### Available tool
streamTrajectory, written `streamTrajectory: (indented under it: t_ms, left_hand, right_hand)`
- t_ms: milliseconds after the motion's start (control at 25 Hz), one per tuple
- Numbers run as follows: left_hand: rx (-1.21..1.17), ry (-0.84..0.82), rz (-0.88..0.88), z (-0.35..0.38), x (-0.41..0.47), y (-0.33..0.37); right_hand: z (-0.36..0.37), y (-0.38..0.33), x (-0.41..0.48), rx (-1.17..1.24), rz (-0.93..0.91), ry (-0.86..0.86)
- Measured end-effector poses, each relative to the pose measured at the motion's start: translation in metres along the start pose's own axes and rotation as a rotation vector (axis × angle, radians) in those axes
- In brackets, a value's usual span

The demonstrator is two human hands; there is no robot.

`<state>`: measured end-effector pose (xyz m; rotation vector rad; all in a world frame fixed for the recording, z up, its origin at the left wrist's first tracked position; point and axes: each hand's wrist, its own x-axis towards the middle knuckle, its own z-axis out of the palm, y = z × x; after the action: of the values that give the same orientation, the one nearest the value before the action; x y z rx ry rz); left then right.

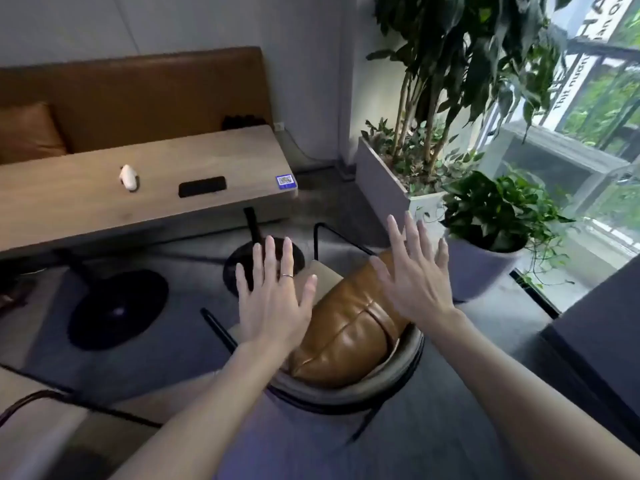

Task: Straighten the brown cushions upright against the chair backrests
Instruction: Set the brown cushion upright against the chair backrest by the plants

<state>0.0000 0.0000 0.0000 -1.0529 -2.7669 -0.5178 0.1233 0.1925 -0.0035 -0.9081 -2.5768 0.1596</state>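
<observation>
A brown leather cushion [346,330] rests on a beige chair with a black metal frame [349,393], directly below me and leaning against the curved backrest. My left hand [273,292] hovers over the cushion's left end, fingers spread, a ring on one finger, holding nothing. My right hand [415,271] hovers over the cushion's right end, also spread and empty. Whether either palm touches the cushion I cannot tell. A second brown cushion [29,133] sits on the brown bench at the far left.
A wooden table [104,202] with a black phone [202,186], a white object [129,177] and a QR sticker stands ahead, on round black bases [117,306]. A grey planter [381,178] and a potted plant [485,268] stand right, by the window.
</observation>
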Motion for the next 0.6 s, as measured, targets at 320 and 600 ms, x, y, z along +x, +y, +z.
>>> streamTrajectory:
  t_ms: [320, 600]
  left_hand:
    - [-0.212, -0.338, -0.342, 0.097, -0.029, -0.009]
    - [-0.679, -0.248, -1.020, 0.131, -0.047, -0.010]
  right_hand:
    - [0.091, 0.024, -0.035, -0.016, 0.119, -0.308]
    - [0.105, 0.031, -0.046, 0.173, 0.209, -0.296]
